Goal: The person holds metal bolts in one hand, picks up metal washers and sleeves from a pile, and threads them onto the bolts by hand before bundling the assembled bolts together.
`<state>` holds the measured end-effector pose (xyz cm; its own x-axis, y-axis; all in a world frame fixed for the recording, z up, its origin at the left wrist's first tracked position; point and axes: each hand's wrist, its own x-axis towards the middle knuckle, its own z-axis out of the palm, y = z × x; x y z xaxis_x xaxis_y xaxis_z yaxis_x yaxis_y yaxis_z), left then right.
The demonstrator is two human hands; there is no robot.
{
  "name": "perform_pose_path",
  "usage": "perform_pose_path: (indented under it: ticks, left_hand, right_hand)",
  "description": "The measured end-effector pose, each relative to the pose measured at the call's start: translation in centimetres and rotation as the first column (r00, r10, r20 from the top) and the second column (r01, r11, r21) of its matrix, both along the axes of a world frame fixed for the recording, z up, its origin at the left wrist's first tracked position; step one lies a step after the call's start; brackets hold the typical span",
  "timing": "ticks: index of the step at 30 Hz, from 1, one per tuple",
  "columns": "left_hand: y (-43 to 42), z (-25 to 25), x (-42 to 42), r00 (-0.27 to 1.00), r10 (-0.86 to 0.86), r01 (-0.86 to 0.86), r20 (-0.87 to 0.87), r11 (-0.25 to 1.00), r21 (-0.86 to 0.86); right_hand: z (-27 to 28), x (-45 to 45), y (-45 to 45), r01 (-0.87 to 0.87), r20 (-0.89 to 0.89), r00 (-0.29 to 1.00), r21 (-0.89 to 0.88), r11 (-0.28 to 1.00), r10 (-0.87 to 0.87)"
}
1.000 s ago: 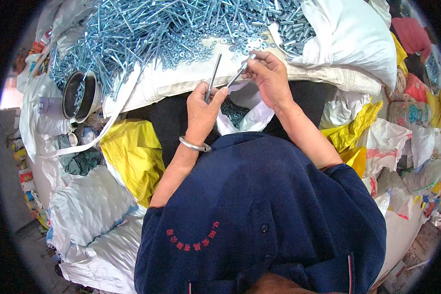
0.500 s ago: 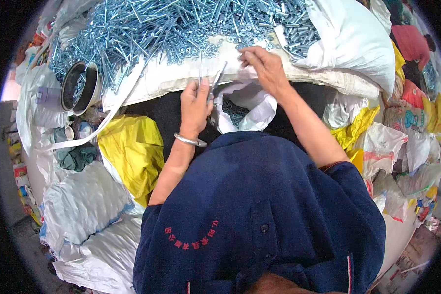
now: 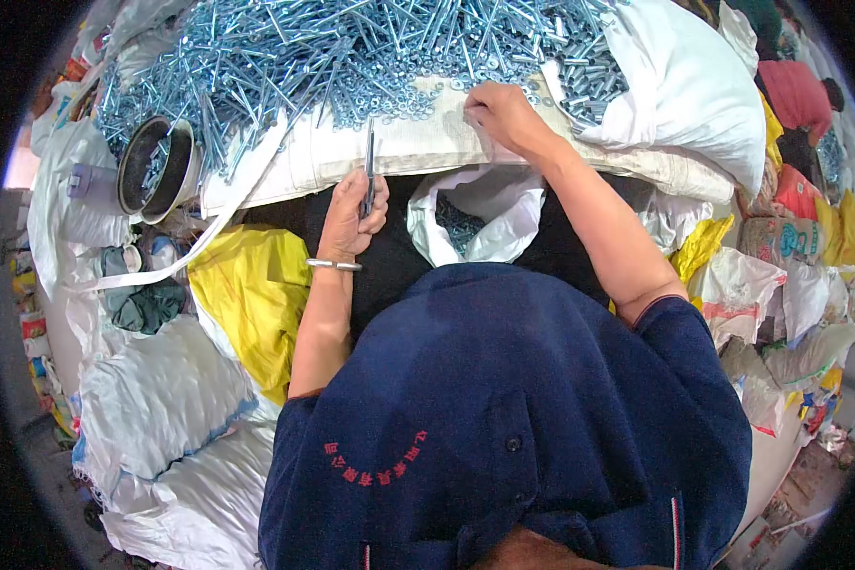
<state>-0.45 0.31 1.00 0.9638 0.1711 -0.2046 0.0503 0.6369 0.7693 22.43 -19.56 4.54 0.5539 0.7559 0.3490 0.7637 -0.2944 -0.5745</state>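
Observation:
My left hand (image 3: 354, 211) is closed around a few long metal bolts (image 3: 370, 152), which stick up from the fist. A metal bangle circles that wrist. My right hand (image 3: 505, 114) is at the front edge of the pile, its fingers curled together beside the loose washers (image 3: 418, 95); whatever is between the fingertips is hidden. Behind both hands spreads a big heap of long bolts (image 3: 304, 47). Short metal sleeves (image 3: 587, 81) lie at its right side. Below, between the hands, a white bag (image 3: 510, 236) gapes, with dark metal pieces at its bottom.
A round metal bowl (image 3: 190, 171) with some hardware stands at the left, near a white strap (image 3: 247, 204). Yellow sacking (image 3: 247, 285) and stuffed white sacks (image 3: 161, 399) lie at my left. A bulging white sack (image 3: 693, 85) sits at the right; another person (image 3: 796, 95) is beyond.
My left hand has moved left and slightly down with the bolts, away from the bag. My right hand has stayed near the washers, its fingers drawn closer together.

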Motion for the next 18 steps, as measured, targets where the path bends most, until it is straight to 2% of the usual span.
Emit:
perform_pose_path:
  ticks: [3, 5, 6, 7, 9, 10, 13, 14, 18]
  left_hand:
    - [0.3, -0.6, 0.2, 0.997, -0.067, 0.07, 0.049, 0.994, -0.078]
    - [0.4, -0.9, 0.5, 0.992, -0.114, 0.12, 0.062, 0.987, -0.103]
    - [0.5, -1.0, 0.6, 0.99, -0.122, 0.129, 0.07, 0.986, -0.102]
    - [0.5, -0.9, 0.7, 0.991, -0.118, 0.124, 0.07, 0.987, -0.1]
    - [0.3, -0.7, 0.9, 0.986, -0.136, 0.146, 0.095, 0.983, -0.108]
    - [0.2, -0.5, 0.8, 0.987, -0.138, 0.145, 0.082, 0.985, -0.092]
    - [0.0, -0.2, 0.9, 0.988, -0.136, 0.141, 0.071, 0.987, -0.071]
    - [-0.1, -0.3, 1.0, 0.988, -0.136, 0.141, 0.071, 0.987, -0.074]
    - [-0.1, -0.5, 1.5, 0.975, -0.203, 0.207, 0.094, 0.977, -0.041]
  right_hand:
    - [2.2, 0.8, 2.7, -0.093, 0.013, 0.996, 0.061, 0.994, 0.092]
    - [3.6, 1.0, 4.6, 0.011, -0.199, 0.979, -0.129, 0.992, -0.036]
    - [1.4, 3.1, 5.6, -0.124, 0.165, 0.977, -0.062, 0.99, 0.133]
    - [1.3, 3.8, 6.3, -0.128, 0.166, 0.977, -0.061, 0.99, 0.136]
    - [1.2, 4.1, 7.5, -0.072, 0.181, 0.973, -0.355, 0.932, 0.144]
    - [1.5, 4.3, 7.9, -0.052, 0.177, 0.975, -0.408, 0.911, 0.136]
    - [1.2, 5.1, 8.6, -0.071, 0.142, 0.98, -0.408, 0.91, 0.14]
    - [0.7, 5.2, 8.8, -0.059, 0.158, 0.98, -0.357, 0.932, 0.123]
    - [1.7, 4.3, 8.9, -0.007, 0.17, 0.982, -0.412, 0.911, 0.085]
